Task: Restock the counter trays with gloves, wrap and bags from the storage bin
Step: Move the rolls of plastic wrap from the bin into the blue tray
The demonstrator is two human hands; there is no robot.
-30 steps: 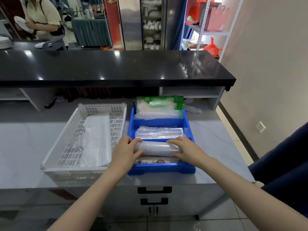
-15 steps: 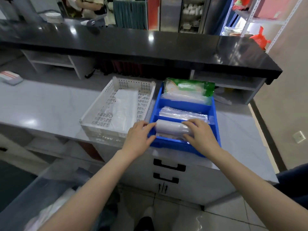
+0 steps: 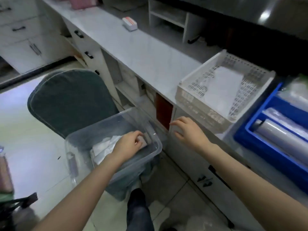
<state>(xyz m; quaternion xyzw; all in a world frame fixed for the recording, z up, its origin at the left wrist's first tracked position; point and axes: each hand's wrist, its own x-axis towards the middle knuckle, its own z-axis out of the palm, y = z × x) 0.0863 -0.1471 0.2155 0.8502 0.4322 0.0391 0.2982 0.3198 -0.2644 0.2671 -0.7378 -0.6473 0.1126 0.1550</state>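
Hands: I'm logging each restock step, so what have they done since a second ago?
Both hands let go of the roll of wrap, now lying in the blue tray. The left hand went down into the clear bin, fingers curled over pale packets, grip unclear. The right hand hangs open before the counter. The white basket stayed beside the blue tray.

Nothing can be read: raised lettering on the white tray's (image 3: 200, 104) front wall and the small box's (image 3: 130, 24) red label are too blurred.
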